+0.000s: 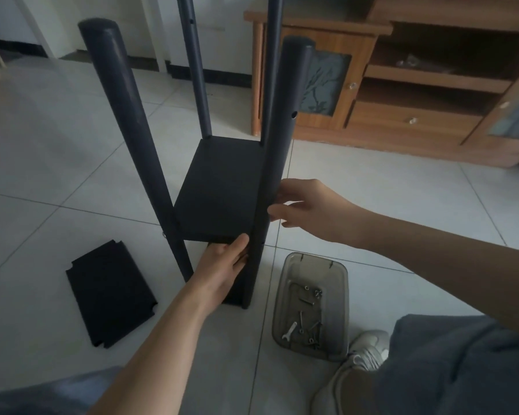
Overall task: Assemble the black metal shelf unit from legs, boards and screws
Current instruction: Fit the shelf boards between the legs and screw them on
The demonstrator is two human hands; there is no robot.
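Hidden first: the two far round black metal legs point(194, 67) run out of the top of frame, tops unseen. The lower part of the black metal shelf unit point(222, 187) sits behind the left forearm, so the bottom board & feet are hard to make out. The left hand point(222, 265) has its fingertips tucked under the front edge of the mid black shelf board point(219, 187), between the two near legs; fingers look fairly straight, thumb up along the board edge, pressing/supporting, not a clear wrap. The right hand point(306, 205) is at the near right black leg point(277, 163), fingers partly curled & touching its right side at board height; can't tell if the thumb closes round the tube. A small screw head shows on the near left black leg point(126, 121) at board level.

Rel. to the unit: a spare flat black notched board point(110, 295) lies on the pale tiled floor point(42, 163) just left, apart from the legs. A grey translucent plastic tray point(312, 304) w/ screws & a small silver spanner point(288, 332) lies just right, near the right leg's foot. Behind-right stands a brown wooden cabinet point(402, 85), well apart. Open floor left & front of the unit
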